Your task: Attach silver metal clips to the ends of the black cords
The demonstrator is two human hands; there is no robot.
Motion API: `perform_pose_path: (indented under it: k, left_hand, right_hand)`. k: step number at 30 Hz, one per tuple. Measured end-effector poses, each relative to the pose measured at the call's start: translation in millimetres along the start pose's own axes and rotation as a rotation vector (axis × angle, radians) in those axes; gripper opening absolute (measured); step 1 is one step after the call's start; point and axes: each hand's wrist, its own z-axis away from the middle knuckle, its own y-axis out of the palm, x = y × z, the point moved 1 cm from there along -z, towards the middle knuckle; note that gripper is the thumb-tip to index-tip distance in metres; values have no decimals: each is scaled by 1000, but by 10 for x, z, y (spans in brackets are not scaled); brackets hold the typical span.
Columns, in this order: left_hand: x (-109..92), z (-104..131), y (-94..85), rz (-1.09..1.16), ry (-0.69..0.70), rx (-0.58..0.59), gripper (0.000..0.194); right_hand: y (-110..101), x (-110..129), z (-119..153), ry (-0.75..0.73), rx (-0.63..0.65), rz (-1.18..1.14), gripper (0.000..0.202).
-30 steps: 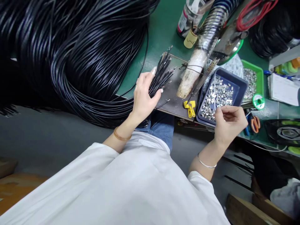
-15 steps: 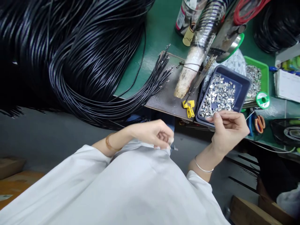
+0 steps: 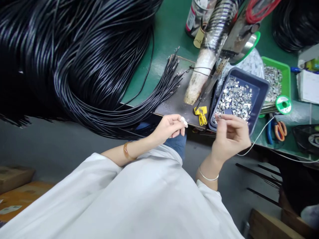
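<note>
Black cables [image 3: 149, 108] are in a big heap on my left, with a bunch of their ends over the dark board [image 3: 171, 105]. My left hand [image 3: 169, 127] is curled in just off its front edge, can't tell if it's holding anything. My right hand [image 3: 228, 139] is pinched narrow at the blue tray [image 3: 260, 89], fingertips too blurry to say what's there.

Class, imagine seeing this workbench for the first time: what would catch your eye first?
Probably the huge heap of glossy black cables, filling the upper left and sweeping across the green tabletop's near edge. Next, the dark blue plastic tray of small shiny metal pieces, just beyond the right hand, with a bright green plastic tray behind it.
</note>
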Motion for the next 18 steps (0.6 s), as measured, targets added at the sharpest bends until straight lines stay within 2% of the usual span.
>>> perform_pose_path:
  k: [3,7,14,18]
  left_hand:
    - [-98,-100,20,-85,102,-8,27]
    - [-105,-152,53,-285,240,12,26]
    - [-74,-139,66,-515,452,-72,16]
    - [-91,-125,41,-683,579,-38,13]
  right_hand:
    - [46,-19,119,30,142,61,2]
    - [116,-59,215,151,279,-49,4]
    - [150,-84,208,215,301,-146,4]
    - [116,-115,189,273,372,-154,4]
